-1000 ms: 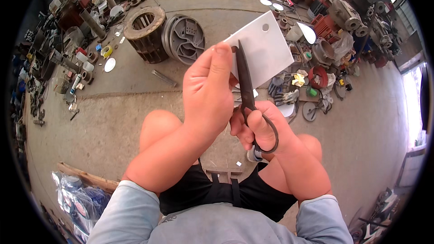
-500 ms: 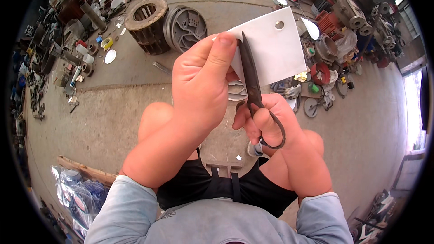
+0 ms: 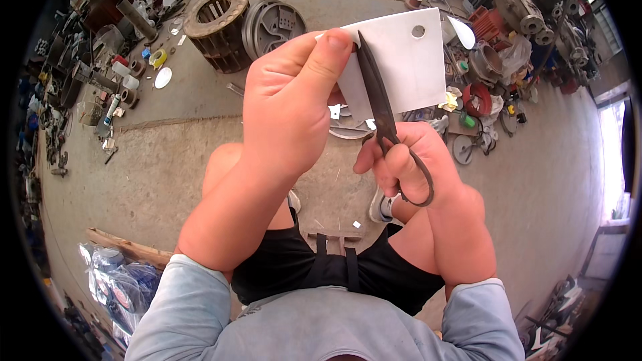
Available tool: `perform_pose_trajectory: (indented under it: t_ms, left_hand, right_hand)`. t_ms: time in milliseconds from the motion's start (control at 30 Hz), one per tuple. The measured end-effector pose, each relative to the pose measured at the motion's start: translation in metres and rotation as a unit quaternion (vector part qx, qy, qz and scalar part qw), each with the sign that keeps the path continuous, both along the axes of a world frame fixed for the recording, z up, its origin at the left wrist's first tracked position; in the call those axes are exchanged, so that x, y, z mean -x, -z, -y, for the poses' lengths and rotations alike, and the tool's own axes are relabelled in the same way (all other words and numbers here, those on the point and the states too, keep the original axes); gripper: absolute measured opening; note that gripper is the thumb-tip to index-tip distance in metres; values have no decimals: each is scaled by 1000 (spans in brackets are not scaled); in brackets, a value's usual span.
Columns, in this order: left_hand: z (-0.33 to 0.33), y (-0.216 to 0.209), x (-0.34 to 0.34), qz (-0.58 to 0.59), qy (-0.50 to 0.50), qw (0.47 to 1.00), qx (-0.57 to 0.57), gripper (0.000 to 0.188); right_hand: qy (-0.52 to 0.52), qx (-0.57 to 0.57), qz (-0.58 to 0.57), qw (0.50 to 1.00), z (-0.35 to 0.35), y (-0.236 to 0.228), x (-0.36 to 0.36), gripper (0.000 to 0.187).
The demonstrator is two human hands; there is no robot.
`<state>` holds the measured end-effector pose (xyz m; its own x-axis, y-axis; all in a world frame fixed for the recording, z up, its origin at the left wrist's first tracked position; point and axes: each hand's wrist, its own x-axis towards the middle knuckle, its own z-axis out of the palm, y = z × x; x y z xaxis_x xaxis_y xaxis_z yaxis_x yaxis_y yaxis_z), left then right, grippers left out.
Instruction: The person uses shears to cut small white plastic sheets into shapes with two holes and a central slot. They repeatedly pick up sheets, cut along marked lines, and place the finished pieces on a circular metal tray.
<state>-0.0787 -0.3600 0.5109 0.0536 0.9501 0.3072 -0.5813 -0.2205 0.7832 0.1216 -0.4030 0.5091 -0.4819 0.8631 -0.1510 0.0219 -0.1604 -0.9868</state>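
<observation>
My left hand (image 3: 284,110) pinches the upper left edge of a white sheet (image 3: 411,60) between thumb and fingers. A round hole shows near the sheet's upper right corner. My right hand (image 3: 428,160) grips dark metal scissors (image 3: 378,90), with fingers through the handle loops. The blades lie close together along the left part of the sheet, tips pointing up beside my left thumb. Whether they are fully closed I cannot tell. Below the sheet, small white scraps (image 3: 335,112) show near a round metal ring (image 3: 351,131) that my hands partly hide.
A slotted rusty cylinder (image 3: 214,30) and a round metal casting (image 3: 277,23) stand on the floor ahead. Machine parts (image 3: 511,10) crowd the right, more clutter the far left. A plastic-wrapped bundle (image 3: 117,287) lies by a wooden board (image 3: 130,247) at lower left.
Both hands have shifted slightly upward, the left one also leftward and the right one rightward. The sheet has turned a little clockwise. Small white scraps now show below it.
</observation>
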Motion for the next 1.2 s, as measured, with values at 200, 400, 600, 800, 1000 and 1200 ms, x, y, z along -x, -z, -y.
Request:
perform_pose_trajectory:
  t_ms: [200,400,600,800,1000,1200]
  left_hand:
    - [3,-3,0,-2,2,1000,13,38]
    - [5,-1,-6,3,-3,1000,20,34]
    - [-3,-5,10,-116,-30,993,-4,33]
    - [-5,-4,12,-129,15,991,22,32]
    - [-3,-7,11,-117,34,992,35,32]
    - [-16,-15,43,-307,75,949,15,28]
  right_hand:
    - [6,2,-2,1000,1,1,-2,75]
    - [-9,25,8,1000,1,0,-2,71]
    - [-13,11,30,999,-1,-4,-19,68]
    - [-15,41,60,997,-5,-7,-26,71]
    - [-39,16,56,998,-5,-7,-31,72]
    - [-46,56,93,993,-2,-3,-37,71]
